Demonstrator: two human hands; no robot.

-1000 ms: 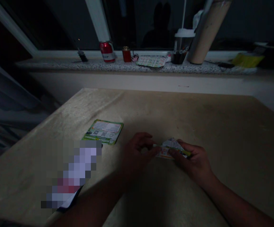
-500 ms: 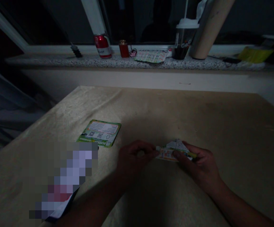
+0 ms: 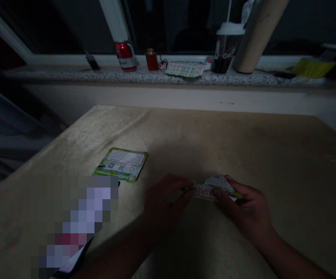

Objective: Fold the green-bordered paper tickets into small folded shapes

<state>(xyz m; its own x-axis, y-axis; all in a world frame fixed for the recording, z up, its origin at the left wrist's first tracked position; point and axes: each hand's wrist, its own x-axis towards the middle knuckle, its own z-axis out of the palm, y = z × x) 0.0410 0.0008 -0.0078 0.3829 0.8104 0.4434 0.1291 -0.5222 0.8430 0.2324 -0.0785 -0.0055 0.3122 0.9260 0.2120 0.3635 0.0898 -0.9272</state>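
Note:
A small folded printed paper [image 3: 213, 188] lies low over the beige table [image 3: 214, 139], gripped from both sides. My left hand [image 3: 163, 199] pinches its left end with thumb and fingers. On the other end my right hand [image 3: 245, 207] has its fingers closed over the fold. A green printed card [image 3: 120, 164] lies flat on the table to the left of my hands, untouched.
A blurred-out flat object [image 3: 75, 224] rests at the table's near left. On the window sill [image 3: 156, 77] stand a red can [image 3: 125, 56], a small red jar [image 3: 151, 59], a printed sheet [image 3: 185, 69], a lidded cup [image 3: 226, 46] and a cardboard tube [image 3: 256, 35].
Both hands with the folded paper have slipped slightly lower and to the right in view. The view itself tilted a little; the grip looks the same.

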